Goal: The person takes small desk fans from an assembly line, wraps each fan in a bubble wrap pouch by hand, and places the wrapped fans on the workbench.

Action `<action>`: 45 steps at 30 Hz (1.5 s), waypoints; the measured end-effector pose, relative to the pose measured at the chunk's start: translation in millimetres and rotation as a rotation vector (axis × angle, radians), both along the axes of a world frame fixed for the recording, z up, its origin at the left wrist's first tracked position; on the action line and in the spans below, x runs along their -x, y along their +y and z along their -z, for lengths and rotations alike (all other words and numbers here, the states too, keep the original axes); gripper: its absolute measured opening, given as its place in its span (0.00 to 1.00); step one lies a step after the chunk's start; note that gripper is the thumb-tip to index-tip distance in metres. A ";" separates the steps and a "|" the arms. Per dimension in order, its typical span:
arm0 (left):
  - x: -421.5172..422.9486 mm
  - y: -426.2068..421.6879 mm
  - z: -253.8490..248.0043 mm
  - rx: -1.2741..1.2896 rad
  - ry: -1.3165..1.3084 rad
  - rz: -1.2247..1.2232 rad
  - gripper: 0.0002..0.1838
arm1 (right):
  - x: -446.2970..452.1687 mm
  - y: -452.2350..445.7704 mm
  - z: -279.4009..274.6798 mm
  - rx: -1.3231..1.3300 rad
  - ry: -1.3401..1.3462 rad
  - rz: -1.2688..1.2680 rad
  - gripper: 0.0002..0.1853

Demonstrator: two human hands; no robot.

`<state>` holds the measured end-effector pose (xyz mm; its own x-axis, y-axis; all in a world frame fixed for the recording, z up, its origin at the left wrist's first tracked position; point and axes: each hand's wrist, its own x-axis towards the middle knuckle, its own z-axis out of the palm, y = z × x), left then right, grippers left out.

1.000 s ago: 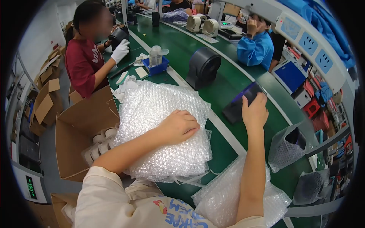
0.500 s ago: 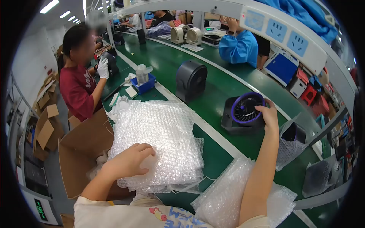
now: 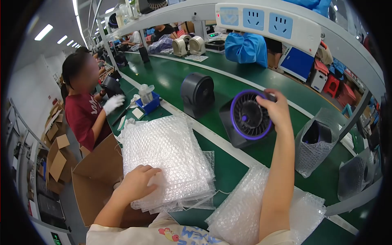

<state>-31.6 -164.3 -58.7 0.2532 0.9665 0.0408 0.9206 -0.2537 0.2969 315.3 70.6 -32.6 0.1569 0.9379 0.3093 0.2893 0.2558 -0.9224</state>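
Note:
My right hand (image 3: 277, 110) grips the upper right edge of a dark desk fan (image 3: 239, 134) with a purple ring round its grille. The fan tilts, its grille turned toward me; whether its base touches the green bench is unclear. My left hand (image 3: 141, 181) lies on the lower left part of a stack of bubble-wrap bags (image 3: 165, 147), fingers spread and holding nothing. Under my right forearm lie more bubble-wrap sheets (image 3: 241, 200). A second dark fan (image 3: 197, 94) stands upright beyond the stack.
Bubble-wrapped fans (image 3: 316, 143) stand at the right near a grey metal frame. A blue bin (image 3: 150, 104) holds clear containers. An open cardboard box (image 3: 96, 179) sits at the left, near a co-worker in a red shirt (image 3: 85, 120). A socket strip (image 3: 267, 24) hangs overhead.
The purple-ringed fan has swung up and left in my right hand, with more of its grille facing me. My left hand stays on the stack. The co-worker's gloved hand has lowered.

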 end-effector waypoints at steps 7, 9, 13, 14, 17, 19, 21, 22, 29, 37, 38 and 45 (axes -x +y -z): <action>11.3 22.5 11.0 -0.078 -0.233 -0.172 0.08 | 8.5 -22.5 -30.3 -0.141 0.620 -0.285 0.22; -2.2 31.2 -2.7 -0.057 -0.241 -0.241 0.11 | 15.3 -28.1 -33.7 -0.107 0.732 -0.390 0.20; -27.8 47.3 -13.0 -0.092 -0.535 -0.349 0.14 | 31.6 -35.9 -36.4 -0.144 0.799 -0.453 0.19; -28.6 51.5 -9.2 -0.120 -0.564 -0.300 0.14 | 34.7 -37.6 -36.6 -0.168 0.805 -0.449 0.19; -29.4 59.7 -2.3 -0.091 -0.598 -0.220 0.17 | 38.9 -41.7 -39.5 -0.197 0.798 -0.410 0.20; -21.1 57.2 -6.6 0.066 -0.445 -0.133 0.19 | 36.5 -40.7 -38.0 -0.204 0.811 -0.377 0.21; -11.7 52.6 -13.6 0.205 -0.300 -0.134 0.18 | 33.9 -42.0 -38.2 -0.194 0.817 -0.347 0.20; -8.7 50.5 -20.6 0.263 -0.230 -0.175 0.18 | 32.8 -41.8 -39.2 -0.191 0.819 -0.335 0.20; -1.3 47.6 -3.2 -0.043 -0.134 0.046 0.13 | 27.6 -37.2 -36.7 -0.239 0.800 -0.284 0.22; -22.1 45.1 18.4 0.073 -0.127 -0.028 0.18 | 35.7 -49.5 -41.6 -0.233 0.759 -0.325 0.21; -20.4 46.7 19.3 0.113 -0.141 -0.051 0.18 | 36.8 -50.6 -42.3 -0.237 0.762 -0.328 0.21; -39.0 42.7 23.7 -0.230 -0.053 -0.024 0.09 | 38.9 -46.6 -42.6 -0.244 0.751 -0.345 0.20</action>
